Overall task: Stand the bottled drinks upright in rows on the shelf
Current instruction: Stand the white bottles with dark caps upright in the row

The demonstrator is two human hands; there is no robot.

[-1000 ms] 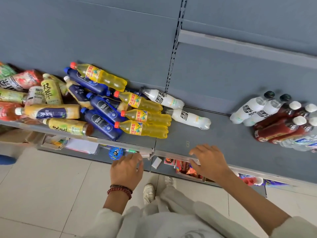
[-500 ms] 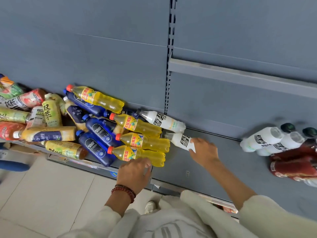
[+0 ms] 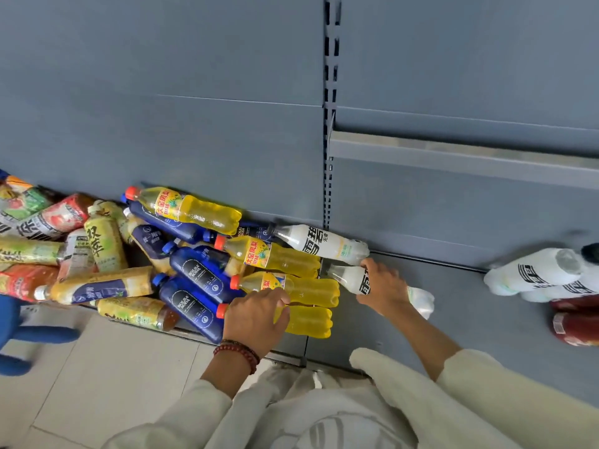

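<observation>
While both hands were down among the fallen drinks, the danger lay mostly in the heap itself. The left hand (image 3: 256, 319) lay over the front yellow pineapple-soda bottle (image 3: 308, 320), fingers close together and curled over its shoulder by the red cap; whether the thumb reached underneath could not be told. That bottle lay on its side at the front edge of the shelf (image 3: 486, 315), touching a second yellow bottle (image 3: 311, 291) behind it and a blue Bolsa Soda bottle (image 3: 191, 307) at its cap end. Lifting it would probably pull out a prop, so the round bottles stacked behind could roll forward and drop to the tiled floor.

The right hand (image 3: 384, 286) gripped a white bottle (image 3: 345, 275) lying flat just right of the heap, fingers wrapped across its label. Another white bottle (image 3: 319, 243) lay just behind it, close enough to be nudged and set rolling. With each hand holding smooth plastic near mid-body, a one-handed swing upright could slip. A blurred group of white bottles (image 3: 534, 273) waited well apart to the right.
</observation>
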